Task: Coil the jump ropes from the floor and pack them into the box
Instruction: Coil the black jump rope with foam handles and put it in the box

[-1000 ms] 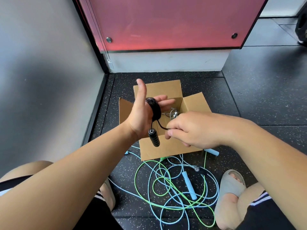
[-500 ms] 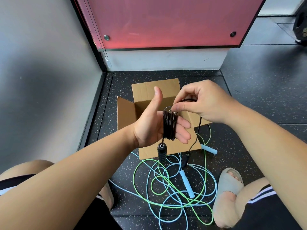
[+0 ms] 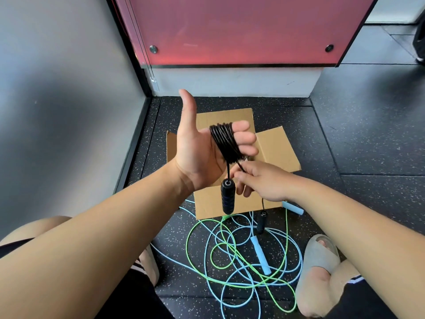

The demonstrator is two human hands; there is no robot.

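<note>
A black jump rope [image 3: 226, 142] is wound in several loops around the fingers of my left hand [image 3: 197, 150], which is raised palm toward me with the thumb up, above the cardboard box [image 3: 273, 146]. One black handle [image 3: 228, 196] hangs from the coil. Just below the coil, my right hand [image 3: 264, 183] pinches the free black strand. From it the second black handle [image 3: 261, 223] dangles near the floor. A light blue rope [image 3: 261, 255] and a green rope [image 3: 200, 268] lie tangled on the floor in front of the box.
A grey wall [image 3: 57, 111] runs close on the left and a red panel [image 3: 230, 28] stands behind the box. My sandalled foot [image 3: 319, 256] is at the tangle's right edge, my knee at its left. A blue handle [image 3: 294, 208] lies by the box's front corner.
My right hand has dropped from above the coil to under my left hand, carrying the free strand down. My left hand has risen and turned its palm toward me.
</note>
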